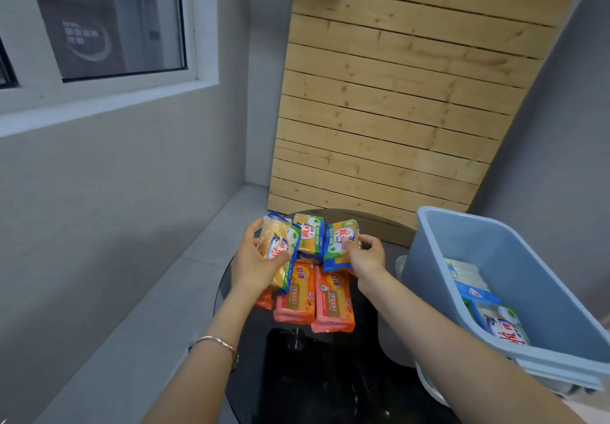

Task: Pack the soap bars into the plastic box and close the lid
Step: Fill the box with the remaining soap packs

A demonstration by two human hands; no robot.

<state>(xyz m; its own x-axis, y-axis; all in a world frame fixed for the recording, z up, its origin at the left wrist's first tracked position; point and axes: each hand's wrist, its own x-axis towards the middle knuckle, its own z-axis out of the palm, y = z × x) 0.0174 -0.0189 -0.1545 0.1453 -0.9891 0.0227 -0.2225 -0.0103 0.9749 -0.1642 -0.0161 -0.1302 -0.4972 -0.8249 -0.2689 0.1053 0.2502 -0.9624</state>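
Round black glass table (330, 384), glossy, set in a grey-walled corner; pale slatted wood panel (396, 93) leans behind it, window (105, 17) far left. Blue plastic box (515, 278), open and tilted, at the table's right edge, wrapped bars inside. Orange-wrapped soap bars (317, 295) lie flat mid-table, long axes pointing away. Left hand (254, 265) clamped around a yellow blue-wrapped soap bar (277, 248), tilted up. Right hand (366, 255) pinches a second yellow bar (340, 242), just beyond the orange ones.
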